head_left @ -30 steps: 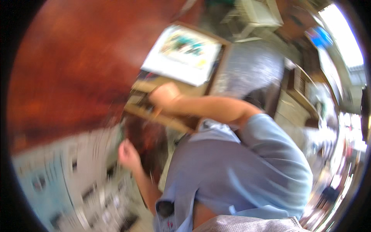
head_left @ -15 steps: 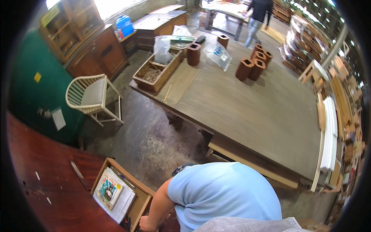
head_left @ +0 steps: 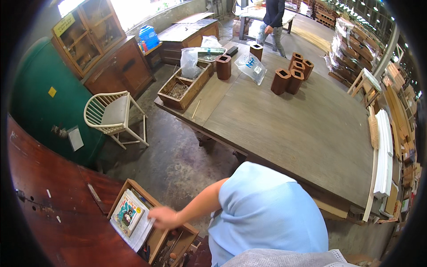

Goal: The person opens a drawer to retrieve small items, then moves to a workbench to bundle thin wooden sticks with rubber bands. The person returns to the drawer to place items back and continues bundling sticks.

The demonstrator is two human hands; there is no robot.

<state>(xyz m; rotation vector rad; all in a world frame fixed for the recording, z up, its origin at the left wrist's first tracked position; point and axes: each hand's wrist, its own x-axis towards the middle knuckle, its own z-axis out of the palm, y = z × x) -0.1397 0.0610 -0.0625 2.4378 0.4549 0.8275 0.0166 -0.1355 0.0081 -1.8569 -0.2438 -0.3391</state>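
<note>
My right arm, in a light-blue sleeve, reaches left across the lower middle. My right hand [head_left: 164,218], smeared by motion, hangs over a pulled-out wooden drawer [head_left: 144,200], close to the papers [head_left: 143,227]; its grip cannot be read. A book with a colourful cover [head_left: 126,216] lies on the papers. Nearer my arm, beyond a divider, a drawer section holds small dark items and a round brownish piece [head_left: 173,256]. The drawer belongs to a glossy red-brown desk [head_left: 58,196]. My left hand is out of view.
A large table [head_left: 284,133] carries a wooden box [head_left: 178,103], reddish-brown hollow blocks [head_left: 281,81] and a plastic bag [head_left: 251,66]. A cream chair [head_left: 113,113] stands by a green panel [head_left: 35,98]. White strips [head_left: 383,153] line the right. A person [head_left: 274,20] stands beyond the table.
My right hand has risen from the drawer's near side toward the papers, uncovering more of the drawer. The view has shifted slightly. The person at the back has moved left.
</note>
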